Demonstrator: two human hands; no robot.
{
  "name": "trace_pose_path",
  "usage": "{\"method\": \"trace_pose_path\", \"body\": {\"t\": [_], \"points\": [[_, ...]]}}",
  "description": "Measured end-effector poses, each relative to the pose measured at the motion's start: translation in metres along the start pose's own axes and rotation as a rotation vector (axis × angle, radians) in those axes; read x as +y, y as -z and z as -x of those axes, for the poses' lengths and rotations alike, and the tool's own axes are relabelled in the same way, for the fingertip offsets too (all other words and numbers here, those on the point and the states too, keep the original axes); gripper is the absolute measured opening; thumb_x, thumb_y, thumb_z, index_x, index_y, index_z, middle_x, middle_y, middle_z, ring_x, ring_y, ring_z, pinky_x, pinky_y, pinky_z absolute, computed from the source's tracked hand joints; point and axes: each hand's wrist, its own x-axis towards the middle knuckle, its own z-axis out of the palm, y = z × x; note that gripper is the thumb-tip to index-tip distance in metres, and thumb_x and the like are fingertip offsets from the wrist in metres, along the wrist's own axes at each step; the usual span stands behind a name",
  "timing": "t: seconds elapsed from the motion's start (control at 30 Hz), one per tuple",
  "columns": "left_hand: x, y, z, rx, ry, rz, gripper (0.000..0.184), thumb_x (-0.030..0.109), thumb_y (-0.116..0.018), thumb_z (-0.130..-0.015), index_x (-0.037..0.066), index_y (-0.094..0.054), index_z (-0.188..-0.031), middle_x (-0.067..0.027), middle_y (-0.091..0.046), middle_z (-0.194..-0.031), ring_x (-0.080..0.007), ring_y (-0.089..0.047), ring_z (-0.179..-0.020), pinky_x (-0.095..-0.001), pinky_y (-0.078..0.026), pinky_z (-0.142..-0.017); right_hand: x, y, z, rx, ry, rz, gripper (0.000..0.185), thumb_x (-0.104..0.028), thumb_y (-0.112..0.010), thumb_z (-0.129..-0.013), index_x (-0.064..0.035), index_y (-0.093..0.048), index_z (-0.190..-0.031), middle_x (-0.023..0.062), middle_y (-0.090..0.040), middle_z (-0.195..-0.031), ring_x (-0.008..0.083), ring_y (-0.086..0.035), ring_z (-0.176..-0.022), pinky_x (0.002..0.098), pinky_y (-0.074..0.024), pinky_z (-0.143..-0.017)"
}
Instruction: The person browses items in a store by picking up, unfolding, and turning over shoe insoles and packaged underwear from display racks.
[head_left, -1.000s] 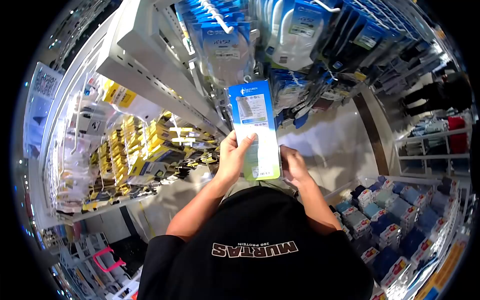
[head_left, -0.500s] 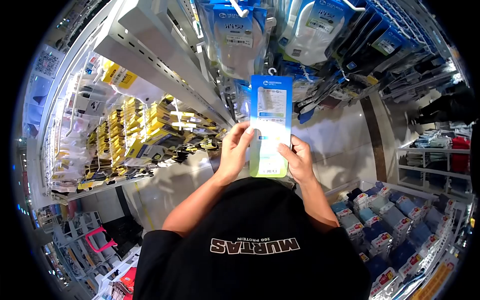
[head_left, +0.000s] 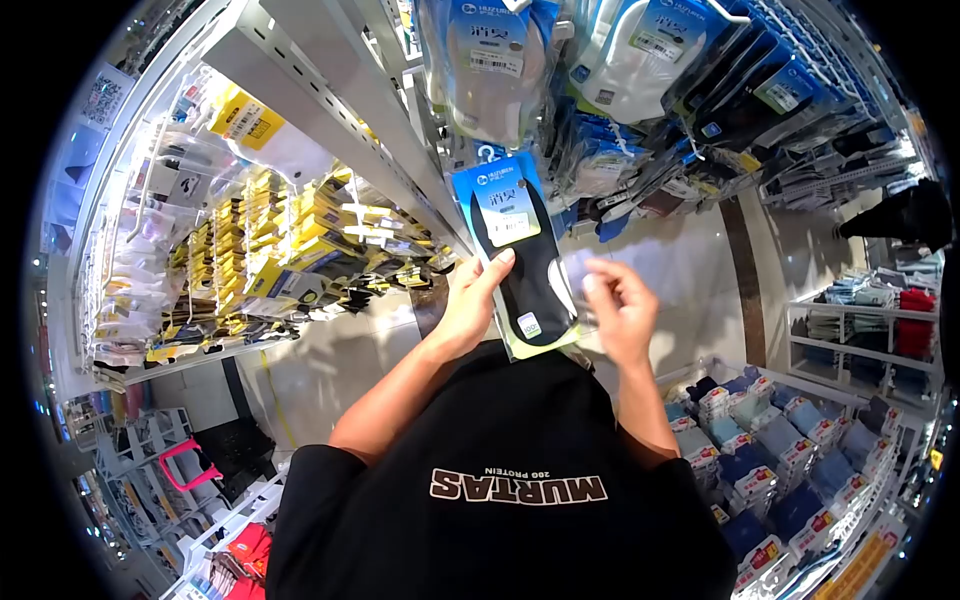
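Note:
A clear sock package with a blue top and black socks inside is tilted in front of my body, its front side facing up. My left hand grips its left edge, thumb on the front. Just off the package's right edge is my right hand, fingers bent and partly blurred; whether they touch the plastic cannot be made out. Packs of white socks hang on hooks right above the package.
Yellow-labelled packages fill the rack at left, beside a white metal post. Dark sock packs hang at upper right. A bin of folded packs stands at lower right. A person's dark-clothed part shows at far right.
The package has turned over from its printed back to its front with the black socks, and now tilts. My right hand has come off its lower right edge and moved right.

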Motion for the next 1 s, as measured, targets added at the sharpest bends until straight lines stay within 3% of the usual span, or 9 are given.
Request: {"method": "trace_pose_path", "body": {"t": [0.2, 0.23, 0.3, 0.33, 0.47, 0.6, 0.8, 0.9, 1.0], "points": [[0.003, -0.006, 0.0, -0.244, -0.041, -0.291, 0.038, 0.026, -0.052, -0.102, 0.0, -0.056, -0.129, -0.0046, -0.063, -0.12, -0.0109, -0.055, -0.109, -0.0292, -0.043, -0.095, 0.002, -0.013, -0.03, -0.151, -0.133, -0.342, 0.043, -0.015, -0.072, -0.09, 0.0021, -0.053, -0.124, -0.0009, -0.061, -0.092, 0.0046, -0.054, -0.079, 0.0201, -0.0444, -0.073], [0.013, -0.007, 0.0, -0.276, -0.071, -0.424, 0.037, 0.026, -0.052, -0.102, -0.001, -0.057, -0.127, -0.0043, -0.063, -0.118, -0.0101, -0.055, -0.106, -0.028, -0.043, -0.094, 0.001, -0.018, -0.034, -0.137, -0.147, -0.349, 0.031, -0.015, -0.071, -0.09, 0.0005, -0.058, -0.113, -0.0029, -0.061, -0.087, 0.0028, -0.052, -0.075, 0.0186, -0.0422, -0.069], [0.021, -0.018, 0.001, -0.121, -0.231, -0.37, 0.032, 0.024, -0.054, -0.101, -0.001, -0.058, -0.121, -0.0012, -0.063, -0.102, -0.0069, -0.054, -0.093, -0.0264, -0.046, -0.082, -0.002, -0.019, -0.051, -0.119, -0.076, -0.298, 0.019, -0.015, -0.071, -0.09, -0.0022, -0.06, -0.099, -0.0055, -0.057, -0.08, 0.0007, -0.047, -0.069, 0.018, -0.0382, -0.063], [0.015, -0.007, -0.004, -0.083, -0.233, -0.373, 0.033, 0.024, -0.054, -0.101, -0.001, -0.056, -0.122, -0.0044, -0.063, -0.108, -0.0081, -0.055, -0.096, -0.026, -0.046, -0.085, -0.016, -0.023, -0.06, -0.061, -0.007, -0.289, 0.016, -0.015, -0.071, -0.09, -0.0044, -0.059, -0.089, -0.0081, -0.053, -0.074, -0.0002, -0.041, -0.065, 0.0181, -0.0339, -0.059], [0.009, 0.014, 0.004, 0.143, -0.233, -0.287, 0.037, 0.028, -0.056, -0.1, 0.0, -0.054, -0.124, -0.0093, -0.063, -0.116, -0.0156, -0.059, -0.102, -0.0301, -0.047, -0.088, -0.057, -0.025, -0.114, -0.071, 0.174, -0.299, 0.016, -0.015, -0.071, -0.091, -0.0035, -0.06, -0.095, -0.0069, -0.055, -0.079, 0.0011, -0.044, -0.069, 0.0189, -0.0352, -0.062], [-0.005, 0.021, 0.013, 0.233, -0.238, -0.299, 0.03, 0.025, -0.052, -0.101, 0.001, -0.057, -0.119, -0.009, -0.064, -0.113, -0.0153, -0.062, -0.098, -0.0292, -0.048, -0.084, -0.071, -0.048, -0.147, -0.109, 0.303, -0.318, 0.019, -0.012, -0.072, -0.09, -0.0017, -0.062, -0.103, -0.005, -0.061, -0.085, 0.0025, -0.051, -0.074, 0.0188, -0.0404, -0.069], [-0.014, 0.022, 0.021, 0.235, -0.201, -0.288, 0.029, 0.023, -0.052, -0.101, 0.001, -0.057, -0.119, -0.01, -0.066, -0.108, -0.0162, -0.064, -0.094, -0.0295, -0.049, -0.083, -0.055, -0.077, -0.169, -0.084, 0.187, -0.161, 0.018, -0.01, -0.075, -0.084, 0.0012, -0.063, -0.092, -0.0034, -0.059, -0.072, 0.0029, -0.045, -0.058, 0.0208, -0.0343, -0.051], [-0.015, 0.021, 0.02, 0.225, -0.196, -0.286, 0.029, 0.023, -0.051, -0.102, 0.0, -0.058, -0.116, -0.0103, -0.067, -0.103, -0.0164, -0.064, -0.091, -0.0296, -0.049, -0.082, -0.05, -0.075, -0.162, -0.026, 0.242, -0.046, 0.019, -0.01, -0.076, -0.083, 0.0008, -0.061, -0.086, -0.0041, -0.055, -0.068, 0.0029, -0.044, -0.058, 0.0212, -0.0341, -0.051], [-0.019, 0.027, 0.016, 0.21, -0.212, -0.294, 0.028, 0.024, -0.05, -0.102, 0.0, -0.059, -0.114, -0.0102, -0.068, -0.101, -0.0156, -0.064, -0.09, -0.0293, -0.049, -0.08, -0.042, -0.069, -0.149, 0.024, 0.267, -0.271, 0.016, -0.006, -0.075, -0.084, -0.003, -0.06, -0.086, -0.0064, -0.051, -0.07, 0.0021, -0.042, -0.06, 0.02, -0.0337, -0.054]]}}
